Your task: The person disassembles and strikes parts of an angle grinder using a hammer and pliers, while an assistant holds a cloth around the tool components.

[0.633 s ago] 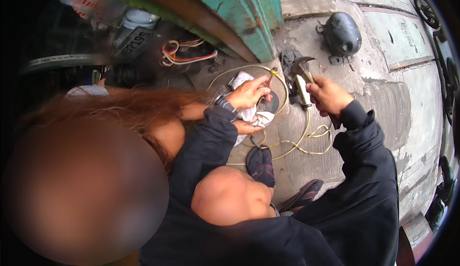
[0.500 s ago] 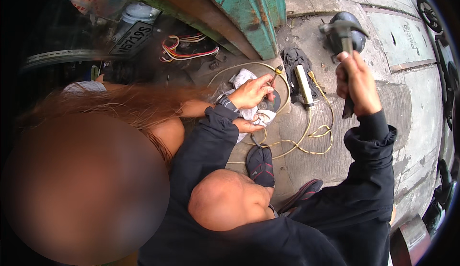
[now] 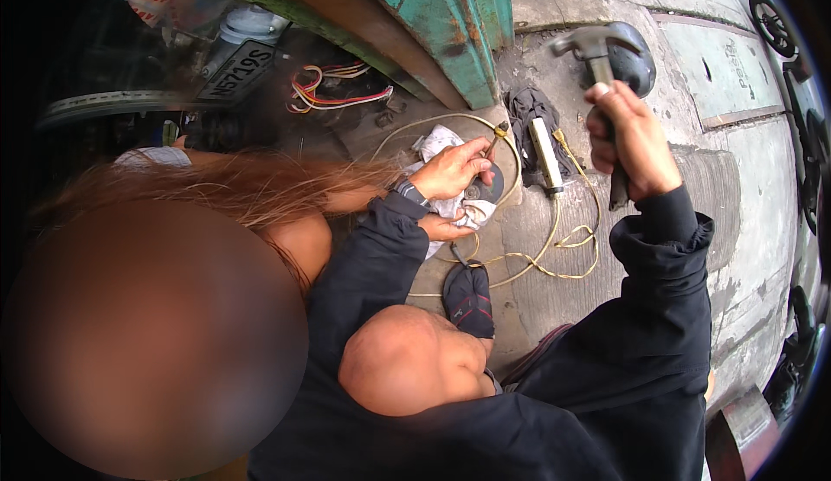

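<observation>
My right hand point(image 3: 636, 145) is raised on the right, closed round the handle of a claw hammer point(image 3: 597, 67), its metal head upward. Near the middle, my left hand point(image 3: 443, 172) pinches a thin brownish rod point(image 3: 491, 149), its exact kind unclear and its lower end partly hidden by my fingers. Just below the rod lies a dark round disc point(image 3: 496, 185) with a metal centre, set in a whitish cloth point(image 3: 440, 140). A co-worker's hand point(image 3: 441, 227) supports the disc and cloth from the near side, under my left hand.
A yellowish cord point(image 3: 554, 238) loops over the pavement to a long white bar point(image 3: 545, 152) on dark fabric. Beyond stands a green metal post point(image 3: 433, 26); a round black object point(image 3: 632, 61) sits behind the hammer. Coloured wires point(image 3: 338, 96) lie far left. A co-worker crouches close on my left.
My right hand and the hammer have shifted a little to the left. My left hand, the rod and the disc stay nearly in place.
</observation>
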